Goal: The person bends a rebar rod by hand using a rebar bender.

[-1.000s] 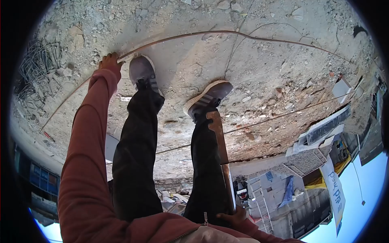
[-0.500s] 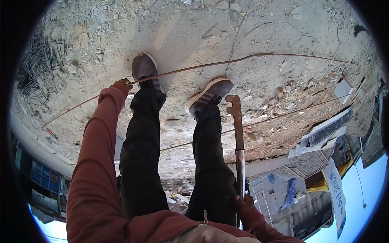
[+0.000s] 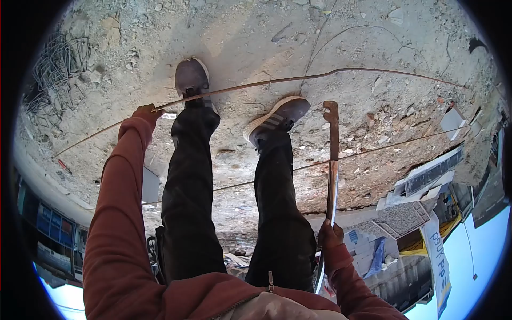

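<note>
- The left hand (image 3: 146, 112) is closed around a thin steel rod (image 3: 298, 79). The rod runs in a long shallow curve across the rubble and passes in front of the ankle above the left shoe (image 3: 192, 77).
- The right hand (image 3: 330, 235) is wrapped around the shaft of a notched bar (image 3: 333, 154), beside the right thigh. The bar's hooked head sits just right of the right shoe (image 3: 280, 118), apart from the rod.
- The concrete floor (image 3: 373, 48) around both feet is bare apart from grit and small stones, with open room past the toes and to the right.
- On the left, a tangle of bent wire stirrups (image 3: 53, 80) lies near the rod's left end.
- A second rod (image 3: 373, 149) lies on the floor behind the heels, near the slab's edge, beyond which lower rooftops and a banner (image 3: 440, 256) show.
- Both ends of the held rod fade into the dark lens rim.
- The left fingers are mostly hidden behind the sleeve cuff.
- I cannot tell whether the bar's head touches the floor.
</note>
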A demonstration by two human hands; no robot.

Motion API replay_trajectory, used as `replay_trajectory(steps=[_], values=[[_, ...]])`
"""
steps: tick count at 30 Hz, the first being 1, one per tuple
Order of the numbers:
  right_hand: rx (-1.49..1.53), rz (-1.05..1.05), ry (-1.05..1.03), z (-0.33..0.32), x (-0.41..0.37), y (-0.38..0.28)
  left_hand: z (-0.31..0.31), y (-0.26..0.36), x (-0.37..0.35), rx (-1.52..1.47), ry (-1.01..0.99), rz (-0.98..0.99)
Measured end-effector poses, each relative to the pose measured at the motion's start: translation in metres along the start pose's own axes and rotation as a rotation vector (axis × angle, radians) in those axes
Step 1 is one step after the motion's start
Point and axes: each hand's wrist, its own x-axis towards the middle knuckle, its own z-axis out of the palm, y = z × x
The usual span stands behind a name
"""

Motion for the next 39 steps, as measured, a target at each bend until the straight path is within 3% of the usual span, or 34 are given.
replay_trajectory(steps=[5,8,11,12,15,16,20,23,26,32,35,38,39], values=[[0.161,0.083,-0.009,-0.011,-0.026,-0.01,-0.024,0.0,-0.057,-0.151,-0.002,-0.033],[0.142,0.002,0.032,-0.025,-0.039,-0.005,-0.04,0.005,-0.099,-0.193,0.096,0.03],[0.122,-0.151,0.063,-0.044,-0.049,-0.008,-0.071,0.02,-0.147,-0.367,0.014,-0.023],[0.127,-0.169,0.067,-0.051,-0.053,-0.012,-0.066,0.016,-0.157,-0.374,0.141,0.063],[0.086,-0.223,0.117,-0.073,-0.061,-0.026,-0.092,0.032,-0.209,-0.552,0.088,0.069],[0.018,-0.303,0.167,-0.082,-0.056,-0.024,-0.099,0.036,-0.224,-0.583,0.042,0.009],[-0.549,-0.408,0.327,-0.125,-0.084,-0.047,-0.096,0.033,-0.266,-0.457,0.205,0.173],[-0.739,-0.389,0.368,-0.15,-0.102,-0.055,-0.104,0.02,-0.285,-0.466,0.132,0.337],[-0.902,-0.391,0.407,-0.169,-0.122,-0.061,-0.124,0.028,-0.311,-0.514,-0.049,0.042],[-0.747,-0.431,0.353,-0.191,-0.154,-0.081,-0.106,0.007,-0.296,-0.503,-0.431,0.05],[-0.781,-0.46,0.368,-0.2,-0.154,-0.08,-0.083,-0.012,-0.289,-0.669,-0.456,0.172],[-0.837,-0.444,0.307,-0.214,-0.154,-0.074,-0.089,-0.004,-0.301,-0.816,-0.518,0.021],[-0.852,-0.431,0.269,-0.217,-0.155,-0.071,-0.086,-0.004,-0.3,-0.781,-0.465,0.067]])
